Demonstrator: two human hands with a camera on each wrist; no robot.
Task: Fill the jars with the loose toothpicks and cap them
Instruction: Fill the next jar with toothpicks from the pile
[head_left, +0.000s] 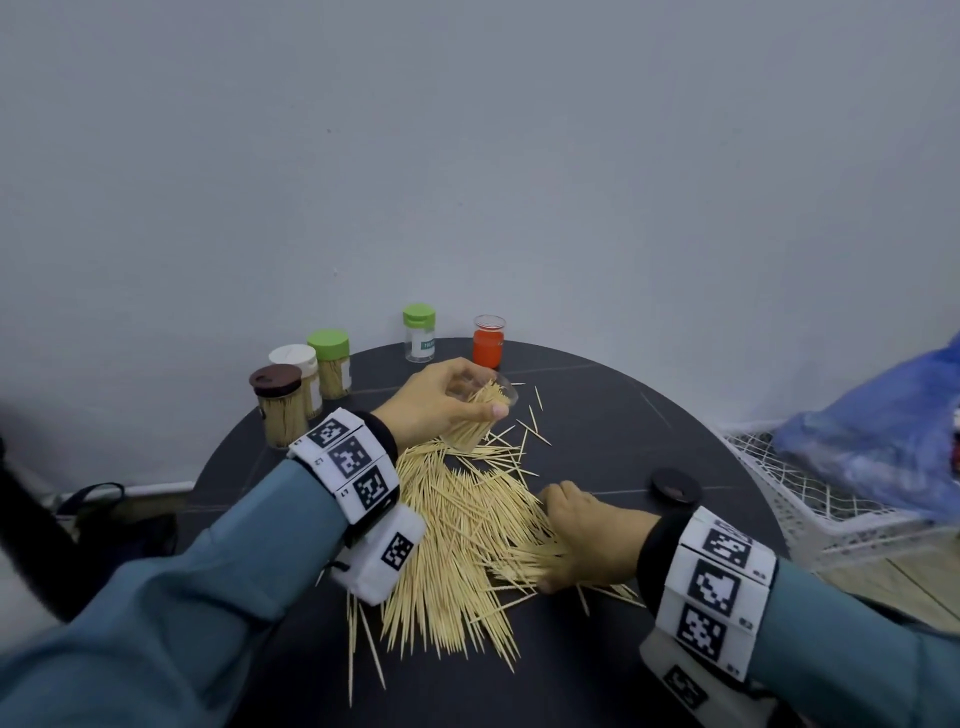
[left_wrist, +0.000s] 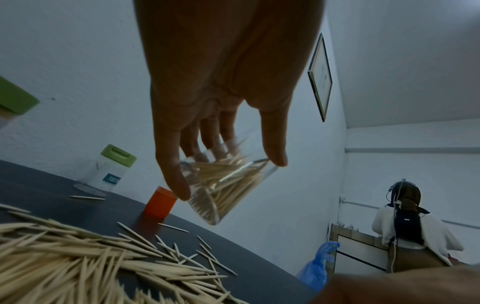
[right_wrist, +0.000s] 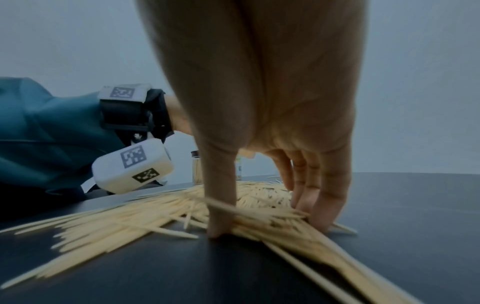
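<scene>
My left hand (head_left: 447, 400) grips a clear uncapped jar (head_left: 491, 397), tilted on its side just above the black round table (head_left: 623, 431), partly filled with toothpicks. In the left wrist view the thumb and fingers wrap the jar (left_wrist: 226, 189). A big pile of loose toothpicks (head_left: 457, 545) spreads across the table's middle. My right hand (head_left: 587, 535) presses down at the pile's right edge, thumb and fingers pinching a bunch of toothpicks (right_wrist: 267, 220) against the tabletop. A dark brown lid (head_left: 675, 486) lies flat just beyond the right wrist.
At the back left stand three capped, filled jars: brown cap (head_left: 278, 405), white cap (head_left: 296, 361), green cap (head_left: 330, 364). A nearly empty green-capped jar (head_left: 420, 332) and an orange jar (head_left: 488, 340) stand at the back edge. A white mesh basket (head_left: 810, 499) holding a blue bag (head_left: 883, 441) sits to the right.
</scene>
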